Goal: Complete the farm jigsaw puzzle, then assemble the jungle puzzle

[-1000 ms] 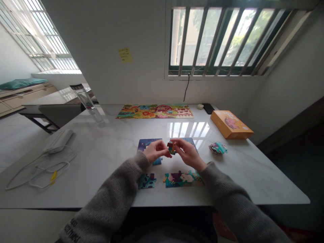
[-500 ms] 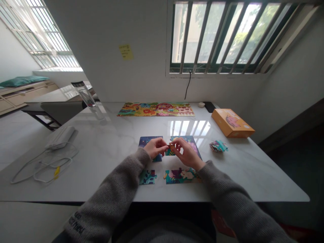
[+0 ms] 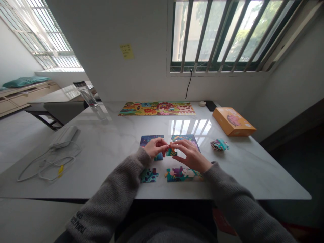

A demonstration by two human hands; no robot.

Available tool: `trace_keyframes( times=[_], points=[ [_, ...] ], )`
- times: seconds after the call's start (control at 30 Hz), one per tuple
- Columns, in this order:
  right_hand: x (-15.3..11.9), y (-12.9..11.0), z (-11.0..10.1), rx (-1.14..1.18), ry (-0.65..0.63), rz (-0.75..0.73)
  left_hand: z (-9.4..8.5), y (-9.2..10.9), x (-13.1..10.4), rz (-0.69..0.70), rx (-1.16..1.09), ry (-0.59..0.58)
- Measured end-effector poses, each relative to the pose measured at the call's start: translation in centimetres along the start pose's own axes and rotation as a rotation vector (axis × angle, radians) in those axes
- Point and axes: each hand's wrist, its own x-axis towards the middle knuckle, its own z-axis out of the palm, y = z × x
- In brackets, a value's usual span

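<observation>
A small jigsaw puzzle piece [image 3: 171,152] with green and orange print is held up between my hands. My left hand [image 3: 158,147] pinches its left edge between thumb and fingers. My right hand [image 3: 191,155] has its thumb spread away from the fingers, and its fingertips reach the piece's upper right edge; whether they touch it I cannot tell. Behind the hands are a dark blue joined puzzle section [image 3: 146,139] at left and another section [image 3: 191,137] at right, both partly covered. Nearer me lie a teal puzzle piece [image 3: 149,175] and a joined strip with a white animal [image 3: 186,173].
A stack of puzzle pieces [image 3: 219,144] sits to the right, before an orange box [image 3: 234,121]. A finished long puzzle [image 3: 157,108] lies along the wall, near a black phone [image 3: 210,106]. At left are a white device [image 3: 64,137] with cable and a glass bottle [image 3: 87,94].
My right thumb has parted from the fingers, loosening the right hand's pinch on the piece. My left hand keeps its pinch. The view has shifted slightly.
</observation>
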Motion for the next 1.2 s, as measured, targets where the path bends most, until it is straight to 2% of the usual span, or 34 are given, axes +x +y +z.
trace_keyframes(
  times=[0.07, 0.2, 0.33, 0.53, 0.77, 1.2],
  points=[
    [-0.4, -1.2, -0.1, 0.022, -0.012, 0.006, 0.1, 0.6, -1.2, 0.044, 0.102, 0.064],
    [-1.6, -4.3, 0.6, 0.049, -0.117, 0.065, 0.4, 2.1, -4.7, 0.181, 0.357, 0.245],
    [-2.6, -6.5, 2.4, 0.042, -0.162, 0.115, 0.7, 2.3, -8.2, 0.215, 0.684, 0.211],
    [-3.5, -7.0, 4.6, 0.016, -0.157, 0.173, 1.6, -0.3, -11.3, 0.286, 0.832, 0.24],
    [-3.7, -7.0, 4.7, 0.019, -0.178, 0.201, 2.8, -2.1, -12.2, 0.291, 0.982, 0.171],
    [-3.4, -7.4, 4.5, 0.021, -0.209, 0.196, 2.5, -2.3, -12.1, 0.294, 0.979, 0.113]
  ],
)
